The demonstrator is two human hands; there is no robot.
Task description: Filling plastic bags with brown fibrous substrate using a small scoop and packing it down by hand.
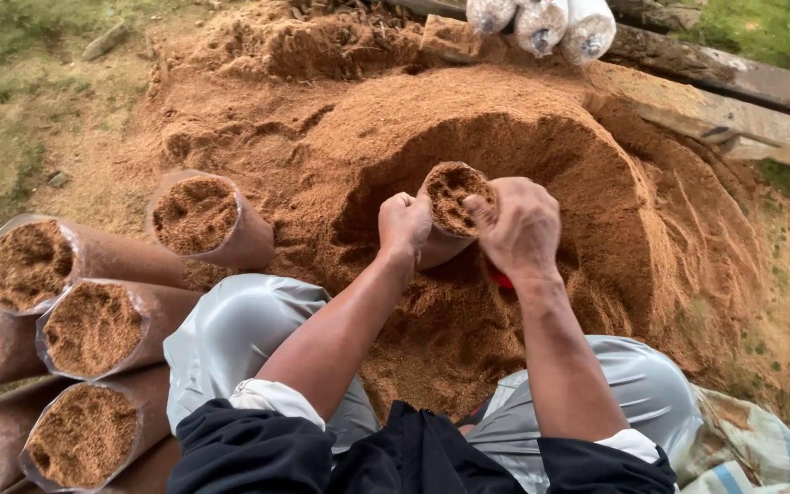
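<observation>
A clear plastic bag (pixel 451 203) packed with brown sawdust stands upright between my hands, in front of a big sawdust heap (pixel 523 119). My left hand (pixel 403 224) grips the bag's left side. My right hand (pixel 518 227) holds its right rim, thumb over the open top. Something small and red (pixel 501 278) shows under my right wrist; what it is I cannot tell. My knees in grey trousers frame the spot.
Several filled sawdust bags (pixel 93 325) lie stacked on their sides at the left, one (pixel 208 220) nearest the heap. White packed bags (pixel 541 23) lean on wooden planks (pixel 742 91) at the back. Grass borders the corners. A checked cloth (pixel 752 448) lies at the lower right.
</observation>
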